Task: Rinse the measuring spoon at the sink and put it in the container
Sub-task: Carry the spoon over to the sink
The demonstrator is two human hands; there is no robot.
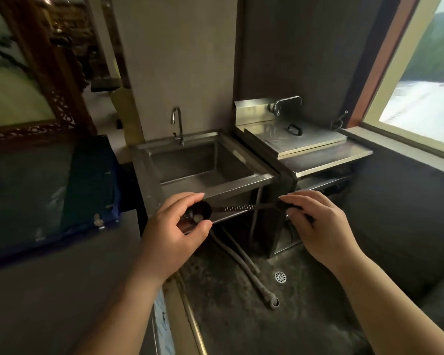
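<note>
- We've got the measuring spoon (231,208) held level in front of the sink (241,181), short of the basin.
- Our left hand (173,234) pinches the bowel end w/ thumb & fingers round the dark scoop.
- Our right hand (321,224) pinches the handle end, fingers closed on it.
- Tap (177,124) stands at the sink's back edge, no water visible.

We counted two hands, the left hand (173,228) and the right hand (321,226), and one measuring spoon (231,209) between them. We logged one sink (215,183), two faucets, the sink faucet (178,124) and a wall faucet (286,103), and one steel lid (300,140) with one handle. We also listed one floor drain (280,277), two hoses (244,267) and one window (420,73).
</note>
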